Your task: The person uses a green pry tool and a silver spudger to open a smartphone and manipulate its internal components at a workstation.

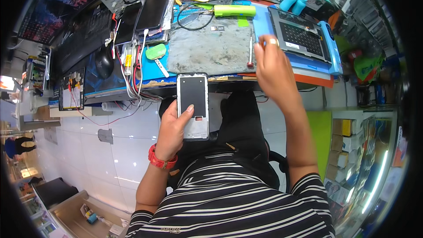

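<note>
One grey work mat (211, 53) covers the bench, with two dark phones (147, 13) at its left. The left hand (172, 130) is clamped on one opened phone frame (193, 105), held above the lap. The right hand (273, 68), fingers pinched together, reaches to the mat's right edge beside one red-tipped screwdriver (250, 53); whether it grips anything cannot be told.

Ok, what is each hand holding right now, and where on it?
The left hand grips the opened white-framed phone by its lower left edge, thumb across its face. The right hand reaches over the bench; whether it holds anything cannot be told.
</note>
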